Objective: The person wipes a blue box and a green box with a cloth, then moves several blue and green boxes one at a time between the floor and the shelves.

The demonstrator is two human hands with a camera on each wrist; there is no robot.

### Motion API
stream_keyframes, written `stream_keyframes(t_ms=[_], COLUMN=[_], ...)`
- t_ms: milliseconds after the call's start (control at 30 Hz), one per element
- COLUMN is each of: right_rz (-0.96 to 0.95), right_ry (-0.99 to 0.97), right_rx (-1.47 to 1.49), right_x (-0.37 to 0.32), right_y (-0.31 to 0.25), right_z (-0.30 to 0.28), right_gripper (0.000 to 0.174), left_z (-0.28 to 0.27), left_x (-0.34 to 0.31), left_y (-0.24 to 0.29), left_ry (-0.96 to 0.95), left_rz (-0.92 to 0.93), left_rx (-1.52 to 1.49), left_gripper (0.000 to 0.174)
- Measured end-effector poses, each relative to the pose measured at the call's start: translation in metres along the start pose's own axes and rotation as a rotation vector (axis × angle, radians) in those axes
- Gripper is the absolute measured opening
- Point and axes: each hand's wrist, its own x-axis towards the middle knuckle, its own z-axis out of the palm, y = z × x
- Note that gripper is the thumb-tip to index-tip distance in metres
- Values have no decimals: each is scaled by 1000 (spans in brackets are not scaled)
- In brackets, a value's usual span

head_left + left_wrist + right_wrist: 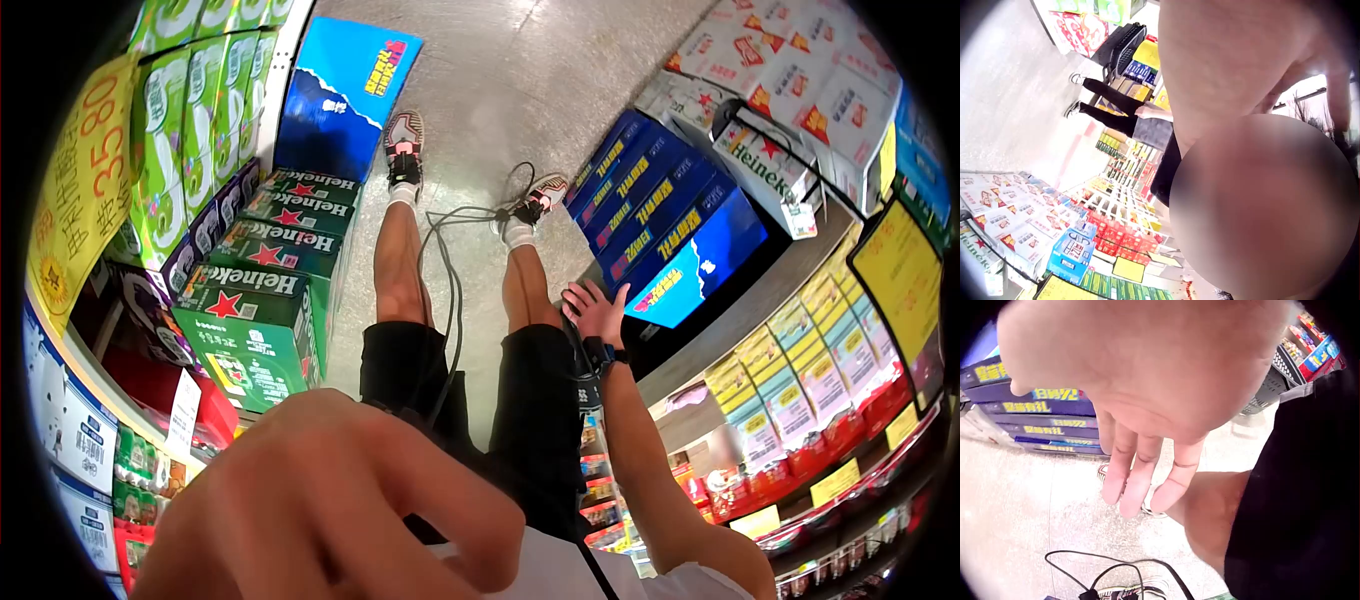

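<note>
My left hand (330, 490) looms large at the bottom of the head view, close to the camera, with bent fingers whose tips are hidden. In the left wrist view the same hand (1241, 62) is raised beside a blurred round patch, and I cannot tell what its fingers touch. My right hand (597, 312) hangs beside the right thigh with spread, relaxed fingers and nothing in them. A dark band with a device (604, 352) circles that wrist. Nearest to this hand is a stack of blue cartons (670, 215) with yellow lettering.
Green Heineken cases (250, 320) are stacked on the left, by a blue carton (345, 95). White cartons (790, 70) stand at the right. A black cable (450, 270) hangs between the legs to the shoes on the floor (470, 110). Another person (1129, 122) stands beyond, near a dark basket (1125, 53).
</note>
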Motion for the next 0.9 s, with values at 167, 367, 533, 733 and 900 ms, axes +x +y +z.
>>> stream_keyframes(t_ms=[167,367,533,733,900], right_rz=[-19,-28,-94,-399,-1019], right_ry=[-30,-44,-104,-139,-186], right_rx=[-187,-358,-603,-1168,-1714], right_x=[5,31,90,212,300], right_y=[-13,-22,-42,-56,-41], right_z=[65,125,180,295,447], right_gripper=[103,96,80,60,62], left_z=[-20,-69,-218,-399,-512], left_x=[-16,-41,-107,-249,-338], left_y=[8,53,10,-106,-147], left_ry=[17,195,572,1819,2008], left_rz=[570,239,-67,-552,-844], left_rx=[-123,10,-294,-7,375], left_gripper=[27,33,56,68,65])
